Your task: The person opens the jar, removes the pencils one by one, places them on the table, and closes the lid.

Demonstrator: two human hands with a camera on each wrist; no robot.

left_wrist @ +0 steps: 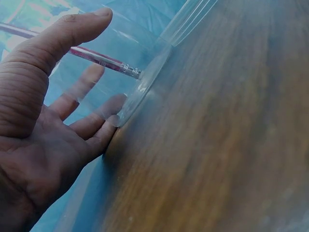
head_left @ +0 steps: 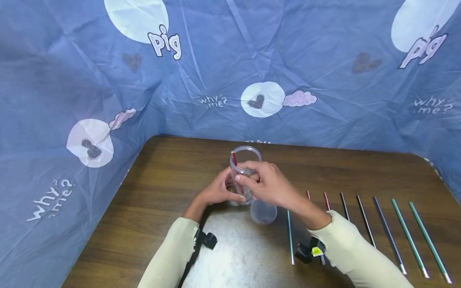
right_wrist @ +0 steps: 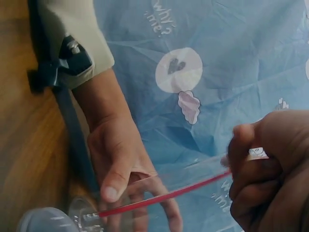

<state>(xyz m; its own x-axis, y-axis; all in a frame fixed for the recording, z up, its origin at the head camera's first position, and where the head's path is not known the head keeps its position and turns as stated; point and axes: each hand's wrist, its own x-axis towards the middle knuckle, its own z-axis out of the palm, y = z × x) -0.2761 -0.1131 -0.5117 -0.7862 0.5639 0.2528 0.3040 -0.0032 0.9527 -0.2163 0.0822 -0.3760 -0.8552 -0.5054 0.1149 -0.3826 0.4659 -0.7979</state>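
A clear plastic jar stands on the table between both hands. Inside it a red pencil leans against the left wall; its metal-banded end is at the jar's bottom. My left hand holds the lower part of the jar, with the thumb in front and the fingers behind. At the top, my right hand grips the rim, index finger over the edge and thumb against the front. In the right wrist view, curled fingers hide the pencil's upper part.
A round translucent lid lies just in front of the jar. Several pencils are laid side by side on the right, among them a blue one and a green one. Blue printed cloth hangs behind the wooden table.
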